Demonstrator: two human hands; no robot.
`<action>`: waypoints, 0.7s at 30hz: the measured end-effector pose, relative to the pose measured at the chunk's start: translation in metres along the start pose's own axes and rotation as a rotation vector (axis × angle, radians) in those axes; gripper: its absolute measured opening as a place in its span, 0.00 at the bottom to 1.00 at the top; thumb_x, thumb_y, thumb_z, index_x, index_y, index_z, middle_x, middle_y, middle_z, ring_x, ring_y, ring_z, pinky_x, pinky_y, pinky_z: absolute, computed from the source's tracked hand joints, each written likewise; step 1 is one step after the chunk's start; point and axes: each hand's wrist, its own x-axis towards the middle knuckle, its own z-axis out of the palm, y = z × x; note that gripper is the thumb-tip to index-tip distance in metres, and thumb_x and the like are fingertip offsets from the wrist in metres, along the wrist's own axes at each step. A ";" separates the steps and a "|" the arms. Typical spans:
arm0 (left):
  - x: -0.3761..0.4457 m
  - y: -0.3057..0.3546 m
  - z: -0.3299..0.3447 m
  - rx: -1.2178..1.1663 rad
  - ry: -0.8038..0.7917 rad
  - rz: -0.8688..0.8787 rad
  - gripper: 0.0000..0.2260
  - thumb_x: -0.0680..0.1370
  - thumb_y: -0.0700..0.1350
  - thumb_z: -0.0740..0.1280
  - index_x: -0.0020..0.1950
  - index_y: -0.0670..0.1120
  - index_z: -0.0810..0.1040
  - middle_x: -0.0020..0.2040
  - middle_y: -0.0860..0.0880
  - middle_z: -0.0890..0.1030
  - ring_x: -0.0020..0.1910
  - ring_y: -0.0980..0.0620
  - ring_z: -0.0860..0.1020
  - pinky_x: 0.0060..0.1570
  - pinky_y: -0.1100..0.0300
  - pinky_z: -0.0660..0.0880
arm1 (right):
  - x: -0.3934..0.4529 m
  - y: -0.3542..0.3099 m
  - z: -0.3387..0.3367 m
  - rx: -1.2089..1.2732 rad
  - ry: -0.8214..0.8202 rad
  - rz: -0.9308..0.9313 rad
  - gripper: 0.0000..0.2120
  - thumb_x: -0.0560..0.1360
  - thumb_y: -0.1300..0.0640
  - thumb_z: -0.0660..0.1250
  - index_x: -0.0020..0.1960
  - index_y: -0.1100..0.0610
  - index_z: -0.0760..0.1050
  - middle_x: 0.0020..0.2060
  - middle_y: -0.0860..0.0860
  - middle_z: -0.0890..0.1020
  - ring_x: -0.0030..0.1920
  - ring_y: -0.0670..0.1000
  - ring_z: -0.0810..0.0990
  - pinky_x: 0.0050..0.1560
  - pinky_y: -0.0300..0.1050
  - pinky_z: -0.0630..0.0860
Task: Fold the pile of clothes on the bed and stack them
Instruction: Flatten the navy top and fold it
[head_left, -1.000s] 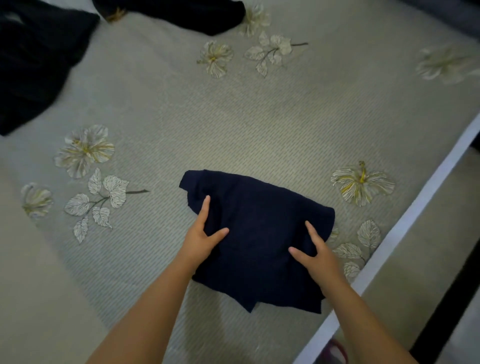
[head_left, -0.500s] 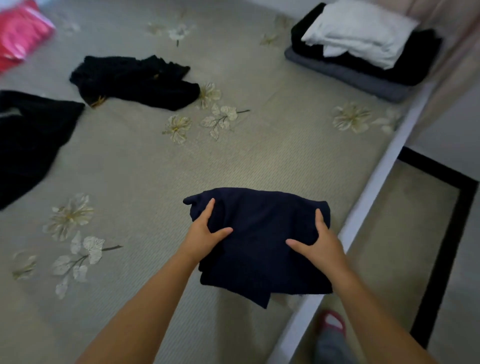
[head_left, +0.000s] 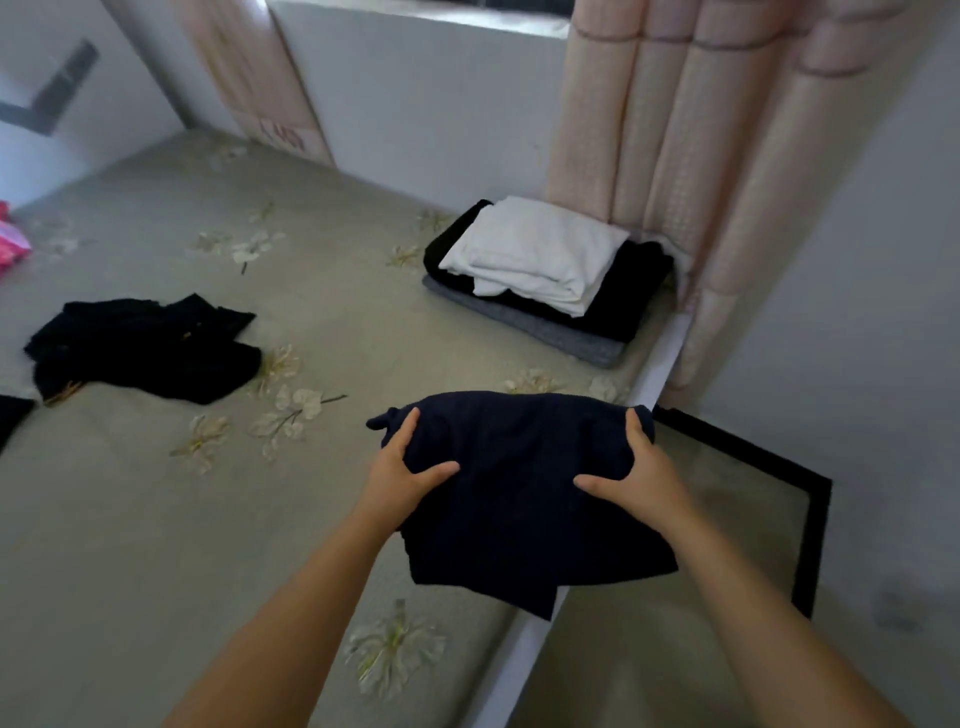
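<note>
A folded navy garment (head_left: 519, 493) hangs in the air above the bed's right edge. My left hand (head_left: 400, 478) grips its left side, thumb on top and fingers under the cloth. My right hand (head_left: 639, 478) grips its right side the same way. Farther back on the bed, by the curtain, lies a stack of folded clothes (head_left: 545, 280): grey at the bottom, black in the middle, white on top. An unfolded black garment (head_left: 140, 348) lies crumpled on the bed at the left.
The grey floral bed cover (head_left: 156, 519) spreads left and ahead. Another dark cloth (head_left: 10, 415) shows at the left edge, a pink item (head_left: 10, 244) farther back. A pink curtain (head_left: 701, 156) hangs at the right. A black-edged mat (head_left: 753, 519) lies on the floor.
Both hands have lifted the folded navy garment off the bed and carried it toward the right edge. The view has swung up, bringing the folded stack into sight.
</note>
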 end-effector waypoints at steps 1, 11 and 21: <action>0.012 0.014 0.011 0.003 0.002 0.009 0.37 0.72 0.41 0.72 0.75 0.49 0.55 0.72 0.44 0.64 0.69 0.46 0.66 0.63 0.59 0.64 | 0.011 0.002 -0.019 -0.011 0.015 -0.004 0.50 0.69 0.47 0.72 0.76 0.52 0.40 0.74 0.53 0.57 0.71 0.54 0.61 0.66 0.47 0.63; 0.162 0.112 0.046 0.042 -0.005 0.110 0.37 0.74 0.37 0.68 0.76 0.48 0.50 0.73 0.45 0.61 0.70 0.47 0.63 0.64 0.60 0.62 | 0.150 0.000 -0.110 0.038 0.120 -0.108 0.49 0.69 0.50 0.73 0.75 0.51 0.40 0.73 0.53 0.60 0.70 0.54 0.63 0.66 0.48 0.64; 0.424 0.212 0.027 0.233 -0.027 0.211 0.33 0.72 0.37 0.70 0.74 0.48 0.59 0.69 0.44 0.68 0.68 0.46 0.67 0.65 0.61 0.64 | 0.353 -0.077 -0.149 0.076 0.249 -0.165 0.45 0.71 0.51 0.70 0.75 0.52 0.43 0.72 0.54 0.62 0.69 0.53 0.64 0.65 0.45 0.64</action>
